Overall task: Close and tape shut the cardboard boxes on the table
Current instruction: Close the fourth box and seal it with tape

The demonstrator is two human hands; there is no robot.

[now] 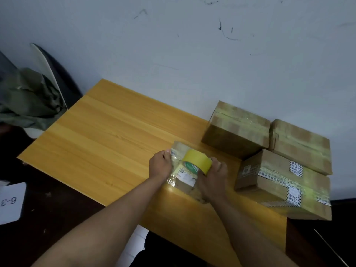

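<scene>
**Taping the small box at the table's near edge**

Small box [183, 176] is flaps-down, contents hidden, long axis running near-to-far. Left hand [160, 164] grips its left edge; right hand [211, 179] is wrapped around the yellow tape roll [196, 163] on top, I think. Three taped boxes [237, 128] sit right, closed up.

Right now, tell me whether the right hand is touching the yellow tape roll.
Touching. The head view shows the right hand with fingers curled round the yellow tape roll, holding it on the small box.
</scene>
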